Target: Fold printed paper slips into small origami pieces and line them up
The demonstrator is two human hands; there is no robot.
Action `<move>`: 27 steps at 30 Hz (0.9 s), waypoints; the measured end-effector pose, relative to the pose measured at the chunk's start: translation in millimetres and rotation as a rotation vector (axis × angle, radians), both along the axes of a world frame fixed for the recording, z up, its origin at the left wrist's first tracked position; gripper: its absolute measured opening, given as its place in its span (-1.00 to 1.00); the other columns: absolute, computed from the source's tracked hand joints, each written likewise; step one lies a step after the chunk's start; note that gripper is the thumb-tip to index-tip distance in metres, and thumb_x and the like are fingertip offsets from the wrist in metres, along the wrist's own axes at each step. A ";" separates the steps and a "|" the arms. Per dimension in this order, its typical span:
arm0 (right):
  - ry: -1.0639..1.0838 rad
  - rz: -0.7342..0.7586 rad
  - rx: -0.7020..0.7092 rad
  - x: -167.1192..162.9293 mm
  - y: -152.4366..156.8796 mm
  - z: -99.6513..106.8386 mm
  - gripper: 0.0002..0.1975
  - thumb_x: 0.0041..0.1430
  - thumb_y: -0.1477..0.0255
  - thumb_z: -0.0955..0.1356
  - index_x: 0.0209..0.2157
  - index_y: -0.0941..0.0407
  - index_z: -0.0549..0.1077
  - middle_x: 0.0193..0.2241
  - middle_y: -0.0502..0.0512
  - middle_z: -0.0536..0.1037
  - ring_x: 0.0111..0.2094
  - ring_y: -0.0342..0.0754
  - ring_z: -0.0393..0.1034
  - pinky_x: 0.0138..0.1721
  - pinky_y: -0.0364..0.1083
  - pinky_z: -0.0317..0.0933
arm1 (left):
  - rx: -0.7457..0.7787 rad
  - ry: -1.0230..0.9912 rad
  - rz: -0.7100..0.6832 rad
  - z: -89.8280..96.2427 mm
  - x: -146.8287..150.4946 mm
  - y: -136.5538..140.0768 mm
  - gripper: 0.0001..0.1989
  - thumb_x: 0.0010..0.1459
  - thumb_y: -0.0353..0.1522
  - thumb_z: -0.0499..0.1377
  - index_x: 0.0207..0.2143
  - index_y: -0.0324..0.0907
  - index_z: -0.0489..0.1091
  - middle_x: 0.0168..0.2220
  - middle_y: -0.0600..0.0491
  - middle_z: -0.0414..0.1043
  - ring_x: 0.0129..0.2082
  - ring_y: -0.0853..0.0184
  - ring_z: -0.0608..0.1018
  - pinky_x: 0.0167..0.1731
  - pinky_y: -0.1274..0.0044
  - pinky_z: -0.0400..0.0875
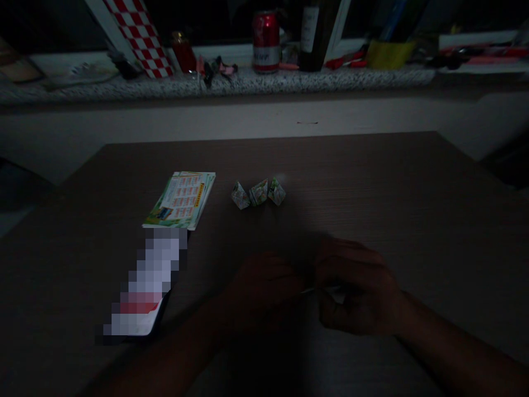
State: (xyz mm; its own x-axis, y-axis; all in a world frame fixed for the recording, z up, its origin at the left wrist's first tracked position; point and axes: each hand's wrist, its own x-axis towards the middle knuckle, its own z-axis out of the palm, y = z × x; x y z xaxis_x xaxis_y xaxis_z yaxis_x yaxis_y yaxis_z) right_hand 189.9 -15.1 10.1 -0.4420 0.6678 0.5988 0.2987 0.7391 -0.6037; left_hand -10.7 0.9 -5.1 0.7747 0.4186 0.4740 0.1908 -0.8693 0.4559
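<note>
In the dim lower middle, my left hand (264, 286) and my right hand (359, 286) are close together just above the table. Both have curled fingers, closed on a small piece of paper (339, 296). Only thin pale edges of it show between the fingers; the rest is hidden by the hands and shadow. Beyond them, three small folded paper pieces, a left one (239, 196), a middle one (259, 193) and a right one (276, 192), sit in a row. To their left lies a stack of printed calendar cards (182, 201).
A phone (142, 325), its screen mostly pixelated, lies left of my hands on the wooden table (372, 182). Behind the table, a speckled stone sill (231, 82) bears a red can (266, 41), a dark bottle (312, 38), a red-and-white checkered object (140, 38) and a yellow container (388, 54).
</note>
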 end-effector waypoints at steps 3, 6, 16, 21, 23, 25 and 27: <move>-0.007 -0.011 -0.009 5.1 0.9 1.2 -0.86 -0.13 0.63 0.32 -0.51 0.11 0.35 -0.58 -0.02 0.37 -0.56 -0.13 0.27 -0.51 -0.11 0.17 | -0.031 0.020 0.010 2.7 -2.6 0.2 -0.86 0.22 -0.47 0.00 -0.38 -0.22 0.32 -0.51 0.07 0.37 -0.50 0.38 0.38 -0.46 0.51 0.18; -0.003 -0.033 -0.010 8.2 1.2 1.8 -0.85 -0.12 0.63 0.32 -0.50 0.10 0.36 -0.58 -0.01 0.39 -0.56 -0.11 0.31 -0.53 -0.12 0.21 | -0.027 0.019 0.029 3.7 -4.5 1.0 -0.84 0.26 -0.44 0.01 -0.38 -0.21 0.32 -0.52 0.08 0.37 -0.50 0.37 0.38 -0.46 0.51 0.19; 0.054 -0.084 -0.136 13.1 2.2 -1.0 -0.82 -0.06 0.66 0.32 -0.43 0.10 0.39 -0.54 0.00 0.47 -0.54 -0.12 0.37 -0.54 -0.15 0.25 | -0.146 -0.070 0.123 6.8 -6.9 1.6 -0.73 0.30 -0.37 0.03 -0.46 -0.23 0.36 -0.58 0.11 0.34 -0.56 0.42 0.37 -0.52 0.56 0.17; 0.058 -0.079 -0.202 12.1 3.2 -5.6 -0.91 0.07 0.61 0.35 -0.41 0.13 0.44 -0.52 0.05 0.52 -0.51 -0.12 0.41 -0.49 -0.15 0.30 | -0.364 -0.113 0.289 5.7 -7.4 -1.0 -0.72 0.26 -0.34 0.09 -0.51 -0.24 0.37 -0.62 0.16 0.28 -0.63 0.49 0.32 -0.59 0.63 0.14; 0.060 -0.111 -0.259 11.8 3.5 -8.1 -0.91 0.11 0.58 0.35 -0.43 0.14 0.45 -0.53 0.03 0.53 -0.53 -0.14 0.41 -0.51 -0.17 0.29 | -0.414 -0.096 0.308 3.4 -7.4 -1.9 -0.70 0.23 -0.31 0.10 -0.54 -0.25 0.37 -0.63 0.16 0.26 -0.64 0.49 0.30 -0.61 0.63 0.13; 0.072 -0.143 -0.335 12.2 4.4 -10.5 -0.91 0.13 0.55 0.35 -0.45 0.14 0.45 -0.57 0.00 0.52 -0.56 -0.17 0.39 -0.54 -0.21 0.27 | -0.460 -0.072 0.316 1.3 -7.4 -2.5 -0.68 0.22 -0.29 0.10 -0.56 -0.25 0.37 -0.64 0.15 0.26 -0.64 0.49 0.28 -0.62 0.63 0.11; 0.084 -0.155 -0.402 12.6 5.5 -12.2 -0.90 0.14 0.52 0.35 -0.45 0.15 0.46 -0.58 -0.01 0.51 -0.57 -0.18 0.37 -0.56 -0.23 0.26 | -0.545 -0.064 0.345 -0.2 -7.0 -2.9 -0.65 0.21 -0.27 0.09 -0.58 -0.26 0.37 -0.66 0.16 0.23 -0.66 0.49 0.26 -0.65 0.63 0.07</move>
State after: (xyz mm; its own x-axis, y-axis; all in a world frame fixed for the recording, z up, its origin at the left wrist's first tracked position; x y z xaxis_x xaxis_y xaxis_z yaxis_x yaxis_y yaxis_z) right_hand 202.5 -9.6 -2.1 -0.2789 0.9099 0.3070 0.3258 0.3904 -0.8611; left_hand -17.7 -1.9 -5.3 0.5295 0.8322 0.1645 0.3756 -0.4039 0.8341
